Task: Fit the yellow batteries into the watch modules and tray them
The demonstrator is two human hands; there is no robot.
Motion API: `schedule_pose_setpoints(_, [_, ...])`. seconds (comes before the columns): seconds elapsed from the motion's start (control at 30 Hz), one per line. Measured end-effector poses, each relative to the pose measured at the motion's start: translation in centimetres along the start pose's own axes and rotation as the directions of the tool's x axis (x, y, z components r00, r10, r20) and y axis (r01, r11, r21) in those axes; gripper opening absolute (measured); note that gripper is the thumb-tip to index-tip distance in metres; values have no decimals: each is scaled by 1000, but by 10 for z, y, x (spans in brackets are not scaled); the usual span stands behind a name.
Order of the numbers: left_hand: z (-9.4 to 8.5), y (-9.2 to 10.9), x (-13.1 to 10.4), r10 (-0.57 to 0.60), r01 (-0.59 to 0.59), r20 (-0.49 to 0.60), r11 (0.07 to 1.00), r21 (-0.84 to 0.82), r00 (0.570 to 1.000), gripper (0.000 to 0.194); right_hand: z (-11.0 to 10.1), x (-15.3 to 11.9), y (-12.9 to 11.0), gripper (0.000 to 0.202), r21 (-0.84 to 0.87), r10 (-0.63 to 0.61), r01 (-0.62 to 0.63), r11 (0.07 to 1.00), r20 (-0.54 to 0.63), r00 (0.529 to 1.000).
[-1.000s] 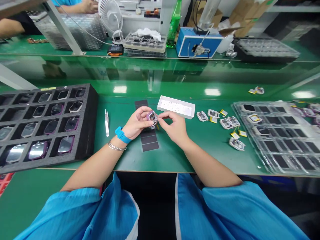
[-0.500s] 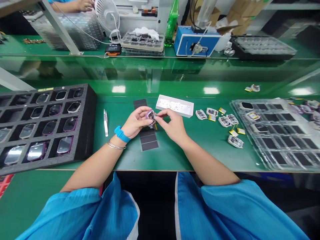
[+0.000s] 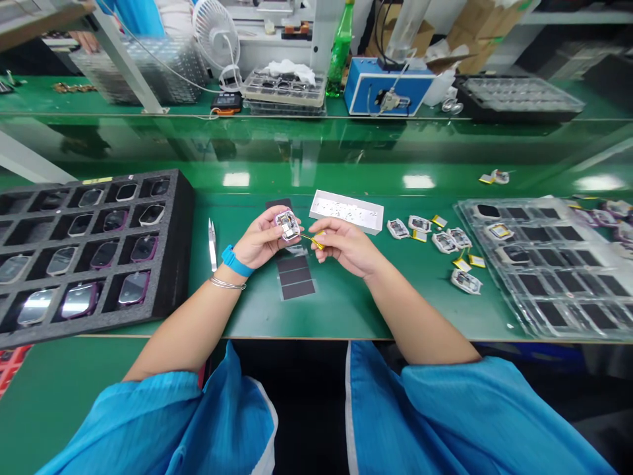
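My left hand [image 3: 262, 239] grips a purple-edged smartwatch case [image 3: 287, 225], its circuit board facing up. A thin wire runs from the case to a small yellow battery [image 3: 318, 241], pinched in the fingers of my right hand [image 3: 351, 247]. Beneath my hands lies a clear sheet with dark adhesive strips [image 3: 297, 278]. Behind them is a white box [image 3: 346, 211] holding many tiny pieces. To the left, metal tweezers [image 3: 212, 244] rest on the green bench.
A black foam tray [image 3: 171, 264] with watches in its pockets stands at left. On the right are several open watch cases [image 3: 465, 280] with batteries, beside clear plastic trays [image 3: 524, 310]. A fan [image 3: 216, 33] and a blue machine [image 3: 361, 89] stand on the back shelf.
The watch case has turned so its board shows, and moved slightly left. My right hand has drawn back from it, with the wired battery now visible in its fingers.
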State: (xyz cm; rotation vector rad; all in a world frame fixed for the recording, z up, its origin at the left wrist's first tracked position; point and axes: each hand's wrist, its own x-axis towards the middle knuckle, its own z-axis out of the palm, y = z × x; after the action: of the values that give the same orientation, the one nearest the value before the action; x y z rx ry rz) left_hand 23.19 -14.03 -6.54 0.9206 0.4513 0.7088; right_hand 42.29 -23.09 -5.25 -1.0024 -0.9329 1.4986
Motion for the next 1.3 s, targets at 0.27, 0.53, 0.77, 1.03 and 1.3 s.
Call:
schedule_pose_setpoints(0.27, [5, -9, -1, -167, 170, 101, 985, -20, 981, 56, -5, -1, -2, 37, -159, -191, 189, 969, 4, 982])
schedule_pose_setpoints(0.53, [12, -16, -3, -296, 296, 159, 955, 21, 942, 49, -5, 7, 8, 38, -488, -447, 369, 791, -50, 893])
schedule_pose_setpoints(0.77, [16, -20, -2, -309, 305, 49, 950, 66, 950, 29, -5, 9, 19, 36, -571, -441, 320, 756, -82, 894])
schedule_pose_setpoints(1.03, [21, -15, 3, -270, 299, -179, 941, 161, 946, 17, -3, 18, 31, 31, -557, -412, 262, 788, -162, 897])
schedule_pose_setpoints(1.3, [-5, 0, 17, -23, 78, -522, 994, 83, 853, 13, 15, 24, 39, 9, -780, -330, 233, 581, 36, 943])
